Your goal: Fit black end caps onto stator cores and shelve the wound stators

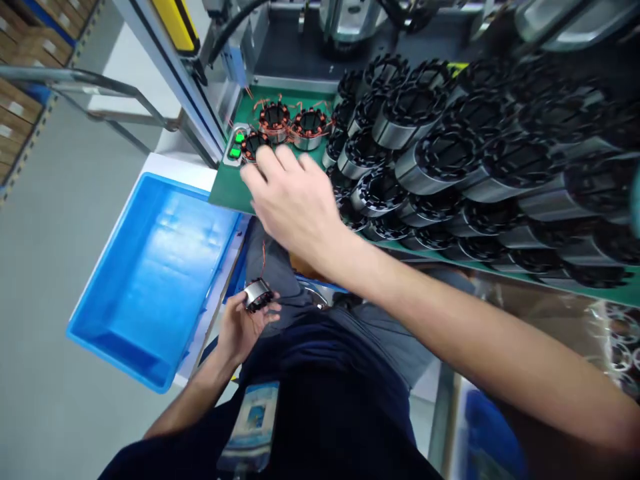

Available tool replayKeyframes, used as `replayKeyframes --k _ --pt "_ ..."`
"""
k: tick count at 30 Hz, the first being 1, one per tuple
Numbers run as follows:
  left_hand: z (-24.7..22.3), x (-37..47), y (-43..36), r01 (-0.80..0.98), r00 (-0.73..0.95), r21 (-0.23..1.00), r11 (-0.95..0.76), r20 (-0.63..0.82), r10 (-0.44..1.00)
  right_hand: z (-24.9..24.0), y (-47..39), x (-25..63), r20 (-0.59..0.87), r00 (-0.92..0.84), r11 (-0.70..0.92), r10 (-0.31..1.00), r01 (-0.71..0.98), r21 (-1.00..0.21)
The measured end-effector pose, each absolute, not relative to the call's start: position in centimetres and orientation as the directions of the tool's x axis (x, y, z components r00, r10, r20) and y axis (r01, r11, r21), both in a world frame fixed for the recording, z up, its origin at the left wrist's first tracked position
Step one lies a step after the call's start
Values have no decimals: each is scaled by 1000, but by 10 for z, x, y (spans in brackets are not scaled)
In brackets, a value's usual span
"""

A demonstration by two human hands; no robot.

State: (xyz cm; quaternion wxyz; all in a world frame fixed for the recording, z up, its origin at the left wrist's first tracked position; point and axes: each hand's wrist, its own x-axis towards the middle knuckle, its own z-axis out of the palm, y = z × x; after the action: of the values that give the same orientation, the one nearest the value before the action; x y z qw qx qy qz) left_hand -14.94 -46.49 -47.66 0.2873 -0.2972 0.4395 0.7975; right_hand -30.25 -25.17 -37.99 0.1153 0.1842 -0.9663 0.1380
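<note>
Reaching over the green worktop (225,190), the right hand (293,200) hovers with fingers spread loosely, palm down, holding nothing. Fingertips sit just above a wound stator (254,143) at the left edge of the worktop, right beside a small switch box with green buttons (236,145). Can't tell if the fingertips actually touch that stator; the hand is motion-blurred.

Two more copper-wound stators (274,120) (309,127) stand just behind it, loose wire ends sticking up.

Left hand (240,327) is down low near the lap, below the worktop edge, closed around another stator (257,295). Its metal outer ring faces the camera, dark core partly visible, a thin copper lead (263,250) rising from it. Fingers and thumb wrap it from below and the side.

A large stack of unwound stators (450,157), black cores in silver rings, covers the right half of the worktop, packed touching each other in rows. Far-right ones are blurred.

Blue plastic bin (150,280) sits left of the person, just below and beside the worktop's left corner, near the left hand. Machine frame with a yellow strip (175,23) stands behind the worktop at upper left.
</note>
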Motion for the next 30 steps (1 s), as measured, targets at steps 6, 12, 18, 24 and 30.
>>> replayKeyframes --k 6,12,18,24,30 --pt "-477 -149 -527 -508 -794 773 -381 -592 -142 -398 -275 -386 266 -931 929 -251 -309 -206" --pt "-490 -166 -517 -381 -857 848 -367 -473 -203 -400 -268 -390 181 -944 947 -277 -300 -116" --pt "-480 -202 -490 -228 -927 943 -244 -286 -240 -373 -255 -322 364 -816 847 -450 -519 -116" --pt "-456 -237 -484 -7 -992 971 238 24 -127 -386 -227 -171 575 -696 476 -431 -716 -510" --pt "-442 -302 -411 286 -956 744 604 176 237 -448 -218 -104 349 -834 487 -428 -538 -688"
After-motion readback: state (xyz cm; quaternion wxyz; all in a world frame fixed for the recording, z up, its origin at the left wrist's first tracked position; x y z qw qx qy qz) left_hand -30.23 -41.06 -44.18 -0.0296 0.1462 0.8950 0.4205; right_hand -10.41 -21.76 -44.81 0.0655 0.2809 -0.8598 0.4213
